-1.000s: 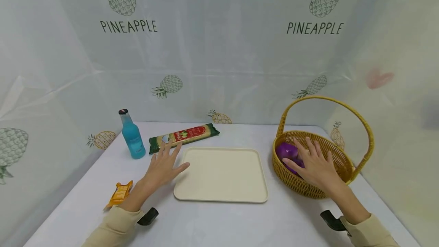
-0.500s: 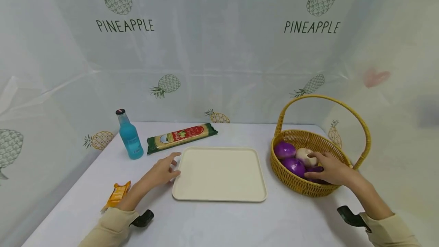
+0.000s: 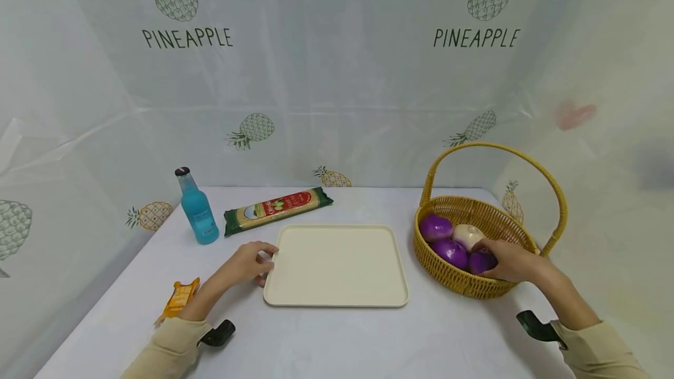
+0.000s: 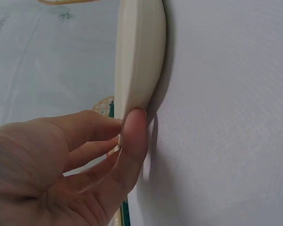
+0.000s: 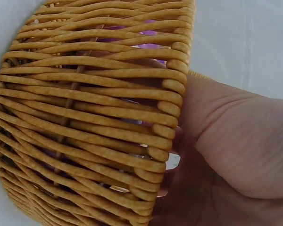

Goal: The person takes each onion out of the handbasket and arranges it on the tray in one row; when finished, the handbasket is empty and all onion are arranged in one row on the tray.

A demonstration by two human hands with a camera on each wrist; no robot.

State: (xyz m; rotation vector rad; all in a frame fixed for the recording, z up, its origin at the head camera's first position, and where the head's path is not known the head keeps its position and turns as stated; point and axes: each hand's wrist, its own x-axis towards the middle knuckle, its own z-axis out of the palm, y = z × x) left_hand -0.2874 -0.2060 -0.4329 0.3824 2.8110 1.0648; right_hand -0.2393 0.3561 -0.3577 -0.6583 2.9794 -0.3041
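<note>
My left hand [image 3: 250,265] is at the left edge of the cream tray [image 3: 339,265]. In the left wrist view, the fingers and thumb pinch the rim of the tray [image 4: 141,52]. On the right, my right hand [image 3: 511,260] reaches over the front rim of the wicker basket [image 3: 447,279]. Its fingers and thumb curl round a purple onion [image 3: 481,262] inside. Two more purple onions [image 3: 451,253] and a pale onion [image 3: 466,235] lie beside it. The basket wall [image 5: 85,122] hides most of the fingertips in the right wrist view.
A blue bottle [image 3: 200,212] stands at the back left, near a long green-and-gold packet [image 3: 276,210] behind the tray. An orange wrapped snack [image 3: 180,299] lies by the left forearm. The basket's tall handle [image 3: 553,186] arches above it. A pineapple-print curtain [image 3: 326,86] hangs behind the table.
Both hands came down from above with spread fingers. The left now pinches the tray's left edge; the right has turned inward and closed round a purple onion in the basket.
</note>
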